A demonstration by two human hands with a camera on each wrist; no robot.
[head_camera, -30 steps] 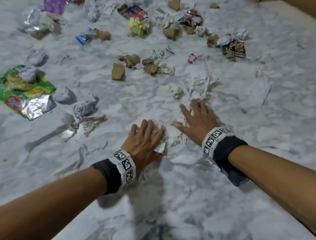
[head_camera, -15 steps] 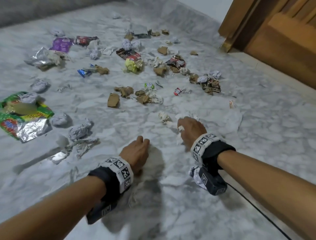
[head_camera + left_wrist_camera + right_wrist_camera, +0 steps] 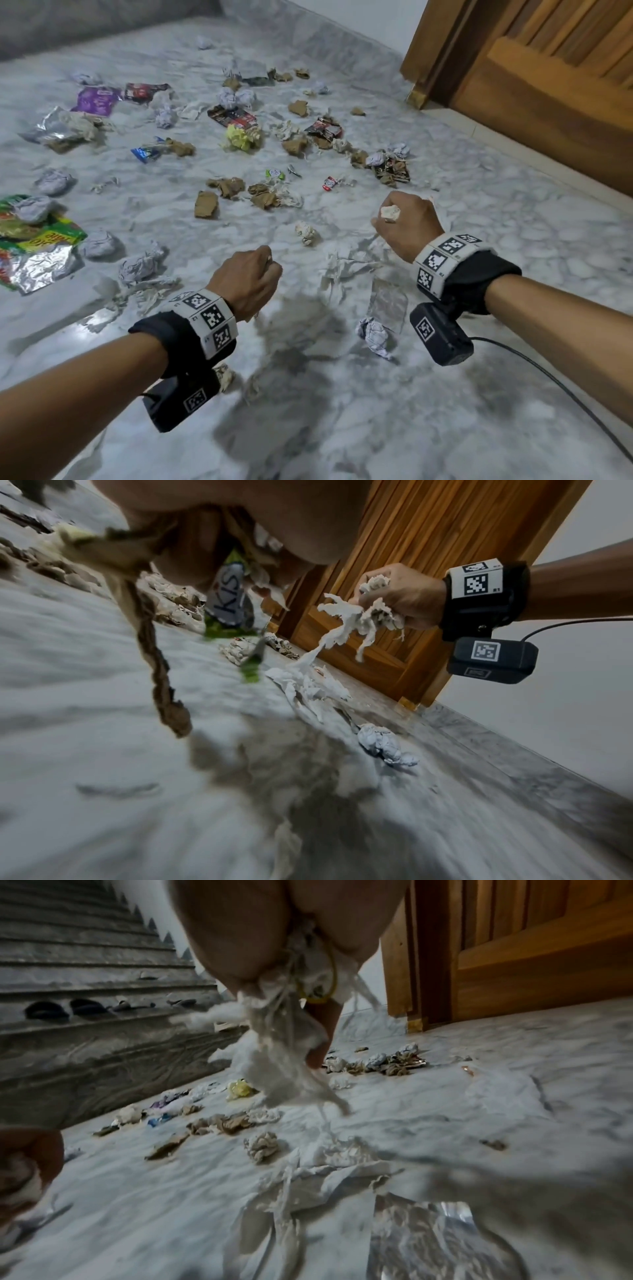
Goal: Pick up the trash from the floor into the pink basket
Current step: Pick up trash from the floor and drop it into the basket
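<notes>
While scraps litter the floor [image 3: 513,219], the right hand [image 3: 407,222] grips white paper shreds [image 3: 356,620] and the left hand [image 3: 246,277] clutches wrappers [image 3: 229,593].

marble floor [image 3: 513,212] — scattered trash [image 3: 236,137]

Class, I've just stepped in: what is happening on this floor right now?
A person is clearing litter off a marble floor. The right hand grips a wad of shredded white paper; the left hand holds brown paper and a wrapper. Many scraps lie scattered, including a crumpled paper ball nearby. No pink basket is in view.
</notes>
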